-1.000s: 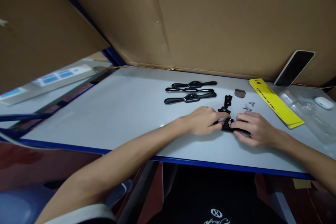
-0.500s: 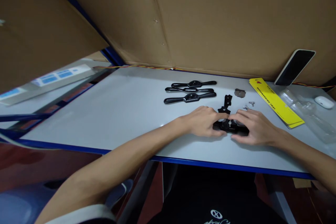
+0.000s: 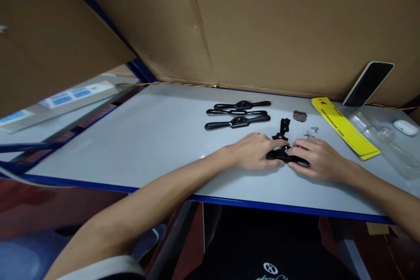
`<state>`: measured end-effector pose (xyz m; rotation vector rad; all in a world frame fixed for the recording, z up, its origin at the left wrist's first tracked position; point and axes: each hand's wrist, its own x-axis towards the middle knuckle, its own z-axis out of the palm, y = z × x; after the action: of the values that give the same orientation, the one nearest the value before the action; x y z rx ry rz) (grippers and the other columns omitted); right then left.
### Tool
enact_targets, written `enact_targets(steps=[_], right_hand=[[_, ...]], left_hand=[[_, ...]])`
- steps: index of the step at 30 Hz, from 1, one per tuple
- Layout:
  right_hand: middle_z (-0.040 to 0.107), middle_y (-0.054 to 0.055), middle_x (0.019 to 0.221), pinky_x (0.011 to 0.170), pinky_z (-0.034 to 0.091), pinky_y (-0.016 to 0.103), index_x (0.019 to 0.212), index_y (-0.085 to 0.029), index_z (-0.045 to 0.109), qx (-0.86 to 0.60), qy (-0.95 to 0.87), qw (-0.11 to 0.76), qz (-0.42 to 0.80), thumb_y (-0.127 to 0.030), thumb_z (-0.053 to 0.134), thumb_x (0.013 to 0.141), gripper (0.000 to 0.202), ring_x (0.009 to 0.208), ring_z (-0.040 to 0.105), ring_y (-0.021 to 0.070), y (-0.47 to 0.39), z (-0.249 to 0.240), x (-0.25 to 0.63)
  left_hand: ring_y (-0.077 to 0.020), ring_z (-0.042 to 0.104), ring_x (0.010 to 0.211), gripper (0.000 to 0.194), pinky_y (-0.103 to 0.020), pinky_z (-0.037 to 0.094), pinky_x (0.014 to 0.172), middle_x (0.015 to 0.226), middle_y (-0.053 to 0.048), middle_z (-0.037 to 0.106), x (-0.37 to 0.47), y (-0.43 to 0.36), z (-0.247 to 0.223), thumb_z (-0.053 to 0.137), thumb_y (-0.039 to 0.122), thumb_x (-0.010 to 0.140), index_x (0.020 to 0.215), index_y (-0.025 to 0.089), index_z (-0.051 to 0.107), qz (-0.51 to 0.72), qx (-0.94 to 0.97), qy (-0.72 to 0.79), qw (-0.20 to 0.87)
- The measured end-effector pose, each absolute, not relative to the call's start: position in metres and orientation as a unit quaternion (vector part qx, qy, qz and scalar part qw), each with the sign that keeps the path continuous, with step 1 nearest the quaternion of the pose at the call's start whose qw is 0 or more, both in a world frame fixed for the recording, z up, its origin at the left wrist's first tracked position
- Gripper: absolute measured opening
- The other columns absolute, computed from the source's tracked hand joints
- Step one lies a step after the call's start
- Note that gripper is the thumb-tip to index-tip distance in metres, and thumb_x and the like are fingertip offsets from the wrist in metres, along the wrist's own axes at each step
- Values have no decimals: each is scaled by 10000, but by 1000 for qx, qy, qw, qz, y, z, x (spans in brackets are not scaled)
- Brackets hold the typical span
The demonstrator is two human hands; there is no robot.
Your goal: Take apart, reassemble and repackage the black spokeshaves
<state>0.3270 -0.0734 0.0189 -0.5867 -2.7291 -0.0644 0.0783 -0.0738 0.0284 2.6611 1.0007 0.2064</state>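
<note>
My left hand [image 3: 254, 151] is closed on the left side of a black spokeshave [image 3: 281, 155], low over the front part of the table. Closed around its right side is my right hand [image 3: 316, 157], with the fingertips near the middle. A small silvery screw [image 3: 286, 151] shows at the spokeshave's centre, partly covered by fingers. Just behind lie black lever caps [image 3: 285, 126] in a short row. Grey blades [image 3: 299, 116] and a few small thumbscrews [image 3: 309, 134] rest behind my right hand. Three black spokeshave bodies [image 3: 239, 121] lie side by side farther back left.
A yellow card [image 3: 344, 127] and clear plastic packaging [image 3: 387, 140] lie at the right. Beyond them are a white earphone case [image 3: 405, 127] and a phone [image 3: 369, 84] leaning on the cardboard wall [image 3: 262, 30]. The blue table edge [image 3: 262, 205] runs in front of me.
The spokeshave has turned slightly between my hands, and the small screw at its centre has shifted a little. My right fingers have moved slightly. The loose parts lie unchanged.
</note>
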Motion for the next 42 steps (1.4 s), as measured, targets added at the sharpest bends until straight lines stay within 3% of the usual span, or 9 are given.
enact_targets(steps=[7,16,22,35,42], right_hand=[[678,66,958,717,445,334,1219,-196,678,-205,-963,172,-33,-313,551,988,289,741,601,186,-73,19,327],[672,56,910,661,438,327,1119,-157,661,-259,-946,195,-18,-358,627,926,280,726,615,191,-73,17,328],[664,62,925,674,436,328,961,-171,679,-222,-958,178,-21,-343,576,979,201,716,597,177,-71,17,329],[694,63,960,713,456,334,1236,-207,687,-184,-964,188,-34,-305,552,1001,289,729,603,177,-70,17,329],[699,79,939,695,445,347,1119,-158,668,-240,-951,195,-19,-374,591,968,274,762,625,204,-72,16,329]], left_hand=[[-192,601,587,542,-304,393,573,720,-18,711,78,-74,30,507,476,919,1378,199,592,69,923,349,150],[-195,568,554,567,-308,393,561,625,2,631,78,-74,27,512,508,917,1379,187,586,68,923,354,135],[-195,572,561,568,-316,391,571,652,-3,659,78,-74,28,508,501,927,1406,202,573,65,924,351,139],[-192,603,588,546,-316,404,582,733,-17,713,77,-74,27,512,480,927,1399,215,579,67,926,346,134],[-197,574,563,576,-320,381,567,649,-6,661,77,-74,29,518,495,920,1407,195,580,67,923,352,142]])
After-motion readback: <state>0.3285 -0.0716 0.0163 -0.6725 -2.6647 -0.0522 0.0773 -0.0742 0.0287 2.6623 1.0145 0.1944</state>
